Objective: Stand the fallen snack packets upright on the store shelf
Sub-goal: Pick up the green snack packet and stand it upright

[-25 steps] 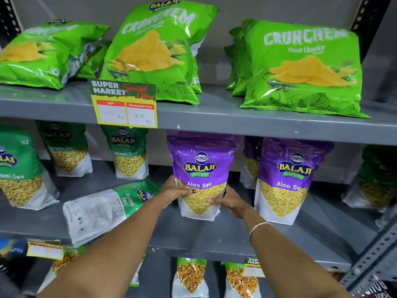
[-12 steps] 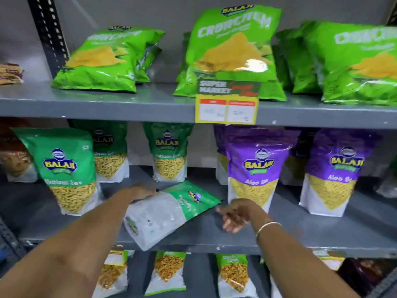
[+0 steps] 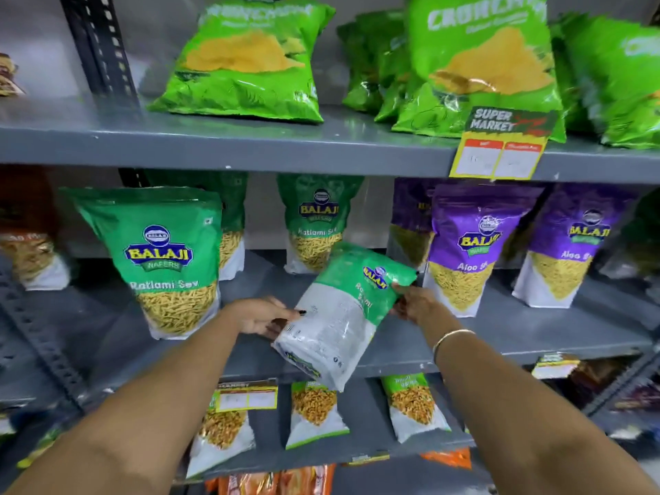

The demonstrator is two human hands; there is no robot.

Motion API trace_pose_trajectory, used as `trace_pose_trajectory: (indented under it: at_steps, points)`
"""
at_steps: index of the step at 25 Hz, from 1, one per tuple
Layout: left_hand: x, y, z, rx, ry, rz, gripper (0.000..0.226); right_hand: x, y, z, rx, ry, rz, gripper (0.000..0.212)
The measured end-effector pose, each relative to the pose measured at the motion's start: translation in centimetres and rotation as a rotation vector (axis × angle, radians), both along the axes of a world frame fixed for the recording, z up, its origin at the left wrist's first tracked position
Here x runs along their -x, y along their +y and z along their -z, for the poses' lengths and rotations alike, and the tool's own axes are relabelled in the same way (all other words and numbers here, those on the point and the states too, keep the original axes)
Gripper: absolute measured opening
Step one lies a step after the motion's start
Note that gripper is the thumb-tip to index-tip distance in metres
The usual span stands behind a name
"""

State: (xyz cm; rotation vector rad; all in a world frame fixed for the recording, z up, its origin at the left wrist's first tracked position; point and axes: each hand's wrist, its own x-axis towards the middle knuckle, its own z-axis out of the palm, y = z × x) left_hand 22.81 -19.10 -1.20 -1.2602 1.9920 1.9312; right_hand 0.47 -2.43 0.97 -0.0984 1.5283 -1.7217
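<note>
On the middle shelf, far to my left, an orange packet stands beside a tall green Ratlami Sev packet, which is upright near the front edge. Just right of it my left hand reaches in, fingers curled against the white lower side of the fallen Ratlami Sev packet. I hold that packet tilted, back side facing me, its green top leaning up to the right and its bottom corner hanging out past the shelf edge. My right hand pinches the green top edge between thumb and fingers. Behind the packet another green one stands upright. Further right, two purple Aloo Sev packets stand upright, well clear of my wrist.
</note>
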Motion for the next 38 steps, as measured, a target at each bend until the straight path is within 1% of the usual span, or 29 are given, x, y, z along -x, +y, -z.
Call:
trace_pose_trajectory:
  at_steps: [3,6,8,9,12,14,16,18,19,21,22,23,24,25,26,28,30,31,32,34,35,36,37,38]
  points:
    - [0.0,0.2,-1.1,0.071,0.067,0.029,0.016,0.1,-0.4,-2.9,0.004,0.174,0.027,0.031]
    - [0.3,0.3,-1.8,0.246,0.094,0.004,0.022,0.1,-1.8,-6.4,0.065,0.353,-0.005,0.033]
    - [0.8,0.3,-1.9,0.390,0.128,-0.068,0.029,-0.3,-3.2,-8.1,0.096,0.447,-0.046,0.032]
    - [1.2,0.1,-1.6,0.432,0.142,-0.118,0.032,-0.3,-4.0,-8.5,0.097,0.484,-0.043,0.031]
    - [2.5,-0.7,-0.3,0.556,0.132,-0.237,0.029,-0.2,-6.1,-8.4,0.127,0.553,-0.042,0.023]
    - [3.2,-1.3,0.5,0.590,0.121,-0.286,0.041,0.1,-7.1,-7.7,0.148,0.585,-0.054,0.023]
    - [3.6,-1.1,0.9,0.581,0.142,-0.320,0.039,0.5,-7.6,-7.1,0.152,0.601,-0.053,0.028]
    - [3.8,-1.1,1.3,0.536,0.183,-0.327,0.039,0.6,-7.4,-6.8,0.120,0.619,-0.059,0.026]
    - [3.8,-1.2,1.3,0.524,0.186,-0.333,0.042,0.5,-6.9,-6.7,0.085,0.629,-0.102,0.023]
    - [3.6,-1.4,1.5,0.482,0.156,-0.327,0.048,0.5,-5.7,-5.8,-0.027,0.687,-0.313,0.020]
    - [3.5,-1.5,1.3,0.456,0.145,-0.295,0.052,0.3,-5.1,-5.0,-0.144,0.727,-0.473,0.025]
    - [3.4,-1.4,1.1,0.429,0.131,-0.253,0.053,0.3,-4.8,-3.8,-0.304,0.739,-0.654,0.031]
    - [3.4,-1.2,0.7,0.403,0.113,-0.183,0.051,0.0,-4.7,-2.8,-0.463,0.695,-0.826,0.033]
    - [3.4,-0.9,0.4,0.387,0.066,-0.115,0.045,0.0,-5.0,-1.8,-0.550,0.599,-0.957,0.031]
    - [3.4,-0.6,0.0,0.393,0.008,-0.047,0.039,-0.3,-5.4,-1.0,-0.562,0.512,-1.020,0.025]
    - [3.4,-0.4,-0.7,0.408,-0.085,0.045,0.031,-0.7,-6.1,-0.3,-0.494,0.467,-0.989,0.011]
    - [3.0,-1.1,-0.8,0.330,-0.095,0.066,0.040,-1.3,-5.9,-0.8,-0.407,0.491,-0.964,0.012]
    - [2.8,-1.3,-1.1,0.245,-0.078,0.070,0.043,-1.4,-5.6,-0.9,-0.370,0.487,-0.966,0.017]
    - [2.7,-1.3,-1.3,0.182,-0.048,0.061,0.040,-1.4,-5.3,-1.0,-0.342,0.487,-0.966,0.032]
    - [2.7,-0.8,-1.3,0.161,0.013,0.021,0.019,-1.4,-5.1,-0.5,-0.319,0.492,-0.963,0.068]
    - [2.9,-0.5,-1.3,0.175,0.044,-0.024,0.012,-1.6,-5.0,-0.2,-0.304,0.511,-0.957,0.081]
    - [3.2,-0.3,-1.1,0.204,0.078,-0.072,0.013,-1.8,-5.0,0.2,-0.287,0.534,-0.935,0.088]
    - [3.5,-0.1,-0.9,0.219,0.117,-0.133,0.020,-1.8,-5.1,0.7,-0.273,0.553,-0.894,0.093]
    - [3.9,-0.1,-0.6,0.224,0.162,-0.191,0.037,-1.7,-5.2,1.0,-0.268,0.563,-0.851,0.099]
